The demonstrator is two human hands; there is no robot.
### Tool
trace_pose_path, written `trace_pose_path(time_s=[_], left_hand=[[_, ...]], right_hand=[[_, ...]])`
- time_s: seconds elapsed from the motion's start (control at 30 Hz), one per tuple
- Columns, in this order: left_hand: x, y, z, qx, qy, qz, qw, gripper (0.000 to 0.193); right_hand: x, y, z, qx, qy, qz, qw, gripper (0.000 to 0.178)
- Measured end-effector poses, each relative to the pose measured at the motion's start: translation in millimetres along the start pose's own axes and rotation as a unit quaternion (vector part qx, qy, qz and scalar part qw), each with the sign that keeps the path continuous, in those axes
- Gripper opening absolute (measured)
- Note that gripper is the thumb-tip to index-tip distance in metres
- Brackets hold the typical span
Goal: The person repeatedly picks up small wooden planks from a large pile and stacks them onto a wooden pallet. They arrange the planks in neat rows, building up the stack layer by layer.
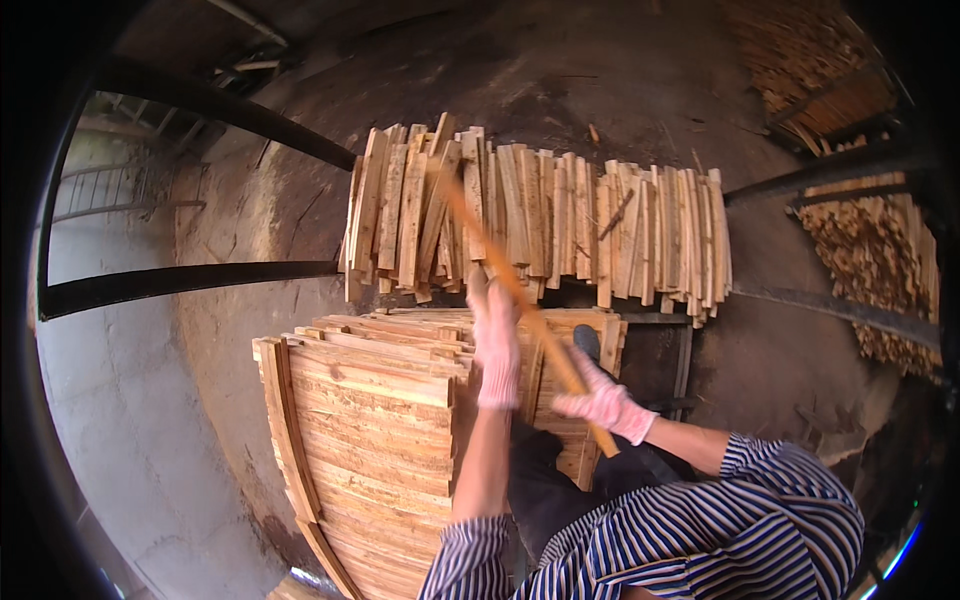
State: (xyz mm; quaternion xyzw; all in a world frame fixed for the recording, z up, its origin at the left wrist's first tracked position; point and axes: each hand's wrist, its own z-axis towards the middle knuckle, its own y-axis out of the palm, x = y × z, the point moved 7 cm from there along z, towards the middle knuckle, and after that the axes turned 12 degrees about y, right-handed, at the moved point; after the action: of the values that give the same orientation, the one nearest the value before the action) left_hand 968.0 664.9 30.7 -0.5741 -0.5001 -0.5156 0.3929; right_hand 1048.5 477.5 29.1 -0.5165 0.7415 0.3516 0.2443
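Right hand (pixel 607 405) clamped on the wooden strip (pixel 537 326); left hand (pixel 495 340) alongside, can't tell finger grip; steady strip, keep far tip off the slat row (pixel 412 215)

- At your far right, a stacked woodpile (pixel 880 250).
- Beyond the woodpile, you see a second heap (pixel 812 55).
- Well left of the woodpile, you have a pale grey surface (pixel 110 400) and a railing (pixel 130 209).
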Motion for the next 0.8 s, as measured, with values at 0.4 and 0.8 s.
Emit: trace_pose_path(time_s=[0.4,0.8], left_hand=[[-380.9,-121.7,209.2,-0.123,-0.326,0.316,0.882,0.046],[-591.7,68.0,246.8,-0.189,-0.070,0.567,0.799,0.090]], right_hand=[[227.0,-189.2,108.3,0.226,0.320,0.185,0.901,0.061],[285.2,-284.1,427.3,0.374,0.179,0.024,0.910,0.088]])
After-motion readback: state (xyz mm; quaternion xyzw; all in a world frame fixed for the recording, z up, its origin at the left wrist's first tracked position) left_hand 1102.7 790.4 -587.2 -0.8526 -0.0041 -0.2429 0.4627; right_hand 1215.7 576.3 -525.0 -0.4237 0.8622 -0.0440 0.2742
